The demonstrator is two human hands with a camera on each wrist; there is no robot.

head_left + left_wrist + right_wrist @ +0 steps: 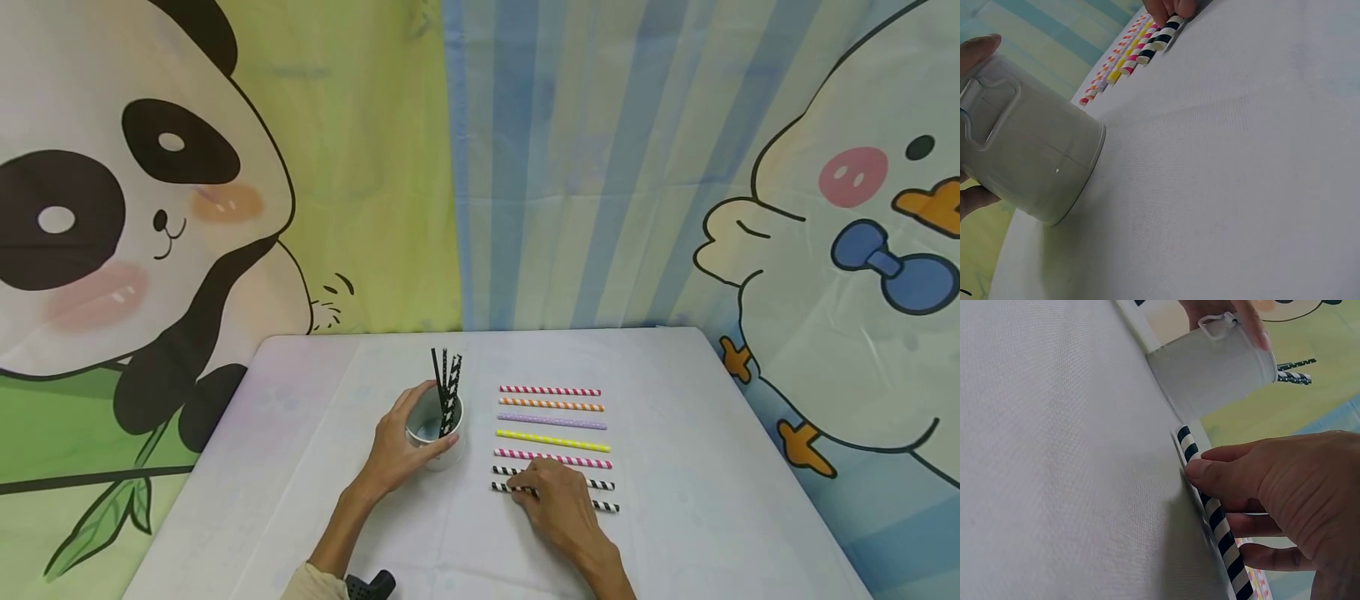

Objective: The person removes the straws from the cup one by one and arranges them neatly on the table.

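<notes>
My left hand [395,450] grips a small white pail [1041,140] with wire handle loops, its thumb and fingers around the upper part. Several black patterned straws [447,396] stand in the pail, leaning to one side. The right hand [557,504] pinches the nearest black-and-white striped straw [1220,525] between thumb and index finger. That straw lies along the white tabletop, or very close above it; I cannot tell which. Just beyond it lies a second black-and-white striped straw [602,485], partly hidden by the right hand.
Beyond the striped pair, a row of straws lies roughly parallel: pink [552,458], yellow [553,441], purple [552,422], orange [551,405] and red [550,390]. A white cloth covers the table [720,467]. Cartoon-printed curtains [570,167] hang behind it.
</notes>
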